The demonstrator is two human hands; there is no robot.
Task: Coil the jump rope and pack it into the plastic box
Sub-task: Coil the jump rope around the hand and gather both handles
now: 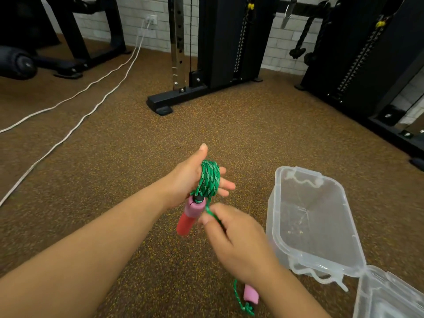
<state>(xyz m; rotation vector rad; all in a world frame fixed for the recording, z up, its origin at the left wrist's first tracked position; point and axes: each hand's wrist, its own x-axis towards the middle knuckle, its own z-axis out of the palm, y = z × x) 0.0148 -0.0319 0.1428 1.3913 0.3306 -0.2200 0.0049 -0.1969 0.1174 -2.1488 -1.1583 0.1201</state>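
A green jump rope (209,177) is wound in several turns around the fingers of my left hand (190,177), which is held palm-right above the floor. One pink and red handle (190,214) hangs below that hand. My right hand (236,239) pinches the free strand of rope just below the coil. The second pink handle (250,294) dangles under my right wrist with a short length of rope. The clear plastic box (314,223) stands open on the floor to the right, with nothing in it.
The box's clear lid (390,294) lies open at the lower right. Black gym machine frames (206,65) stand ahead and at the right. Two white cables (75,111) run across the brown speckled floor (114,180) on the left.
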